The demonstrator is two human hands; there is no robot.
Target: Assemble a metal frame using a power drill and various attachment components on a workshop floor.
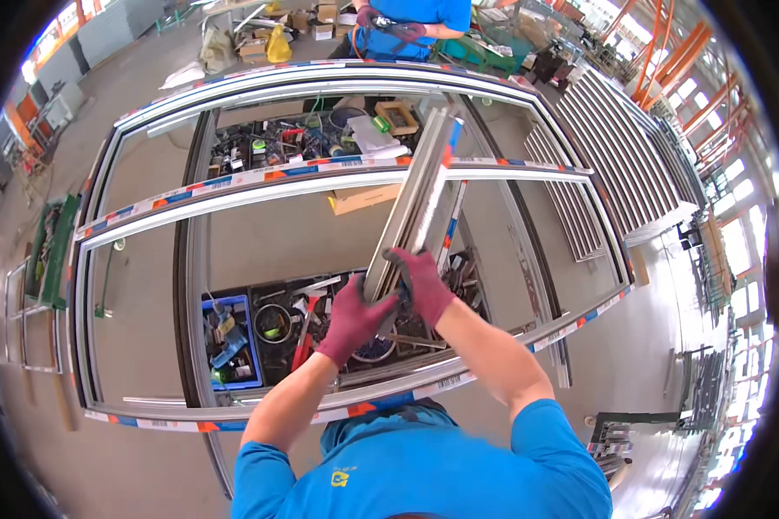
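Okay, nearest first: the worker's blue shirt point(424, 471), head nearly all cut off at the bottom edge. Both hands gloved in maroon, both closed on the silver profile point(414, 203): left hand point(353, 322) on its left side, right hand point(420, 285) on its right, just beside each other. Fingers partly hidden; a dark bit between the gloves is too unclear to name. The profile's near end is lost behind the hands, and can't tell if it's one piece or several together. Long axis runs away from the worker, leaning right; far end, with blue and orange tape, points at the far side of the large window frame point(234, 201). It's over the frame's middle, covering part of the centre rail; contact there, can't tell.

Below the frame, a black tray point(273, 356) of jumbled tools, partly blocked by the forearms, and a blue crate point(253, 342). Farther, a second parts tray point(268, 143), contents too small to sort. Beyond the frame, a co-worker point(437, 13), cut off at the top.
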